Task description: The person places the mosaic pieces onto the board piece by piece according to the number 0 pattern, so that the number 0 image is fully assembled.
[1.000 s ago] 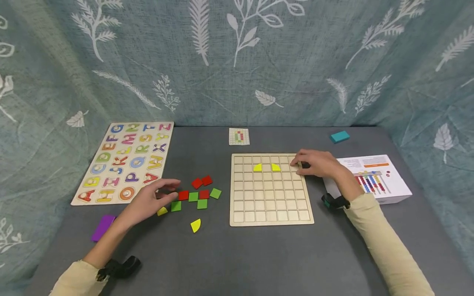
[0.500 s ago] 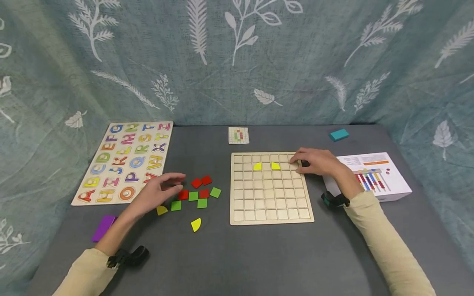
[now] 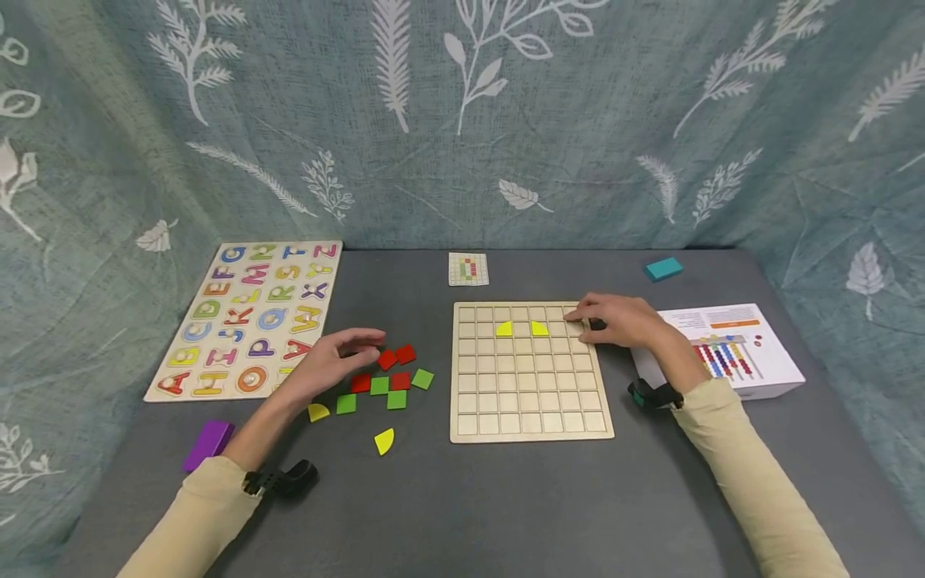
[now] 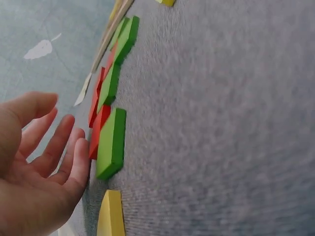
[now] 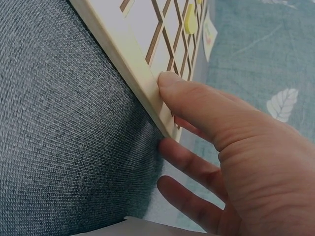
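My left hand hovers palm inward over the loose tiles, fingers loosely bent and nothing between them. Its fingertips are close to two red square tiles. Beside these lie more red tiles and several green square tiles. In the left wrist view, a green tile stands out just past the fingers. My right hand rests its thumb and a forefinger on the top right corner of a wooden grid board. In the right wrist view, the thumb lies on the board's rim. Two yellow quarter-circle tiles sit in the grid.
Two yellow quarter-circle tiles lie left of the board. A pattern card is behind it. An alphabet puzzle and a purple block are at left. A white box and a teal block are at right.
My left hand has moved right and slightly away from me, from beside the alphabet puzzle to over the red tiles. My right hand stays at the board's corner.
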The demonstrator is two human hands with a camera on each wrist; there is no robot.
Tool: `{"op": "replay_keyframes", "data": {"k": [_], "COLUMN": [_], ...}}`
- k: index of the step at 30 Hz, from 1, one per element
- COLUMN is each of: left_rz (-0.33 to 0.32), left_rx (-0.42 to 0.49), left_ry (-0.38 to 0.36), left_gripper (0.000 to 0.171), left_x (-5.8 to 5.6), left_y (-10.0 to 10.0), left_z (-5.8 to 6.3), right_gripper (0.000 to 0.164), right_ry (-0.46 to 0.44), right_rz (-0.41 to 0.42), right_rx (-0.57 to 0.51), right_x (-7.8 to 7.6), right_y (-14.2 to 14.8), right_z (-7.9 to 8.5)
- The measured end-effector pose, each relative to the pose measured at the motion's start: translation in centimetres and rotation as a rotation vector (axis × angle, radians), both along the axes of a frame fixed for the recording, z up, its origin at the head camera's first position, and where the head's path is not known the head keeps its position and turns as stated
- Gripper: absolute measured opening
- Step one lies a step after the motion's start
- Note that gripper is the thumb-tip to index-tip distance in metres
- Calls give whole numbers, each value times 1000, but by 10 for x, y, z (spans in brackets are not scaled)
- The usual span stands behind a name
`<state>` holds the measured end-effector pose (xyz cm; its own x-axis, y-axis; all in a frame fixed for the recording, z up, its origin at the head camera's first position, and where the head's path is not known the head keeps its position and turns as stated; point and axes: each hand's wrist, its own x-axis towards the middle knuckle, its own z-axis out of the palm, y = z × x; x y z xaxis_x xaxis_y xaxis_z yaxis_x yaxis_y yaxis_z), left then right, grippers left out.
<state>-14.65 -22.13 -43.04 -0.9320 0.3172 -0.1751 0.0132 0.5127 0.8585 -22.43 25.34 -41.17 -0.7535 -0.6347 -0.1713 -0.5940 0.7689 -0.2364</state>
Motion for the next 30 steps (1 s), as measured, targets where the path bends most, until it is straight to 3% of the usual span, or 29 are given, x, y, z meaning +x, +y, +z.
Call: {"op": "replay_keyframes", "data": {"k": [10, 18, 30], "left_rz": [-53, -128, -156], "left_rx": [-127, -176, -181], "left_ry": [-62, -8, 42], "left_gripper": [47, 45, 44], "left_x": [-12, -14, -15], "left_y": [5, 3, 4], "left_z": [-2, -5, -5], "right_gripper": [43, 43, 42], "right_ry": [11, 2, 7], "right_rz": [6, 6, 7], "right_rx": [-11, 5, -1], "right_x": [0, 0, -2], "right_y": [1, 2, 3], "right_z": [0, 1, -1]}}
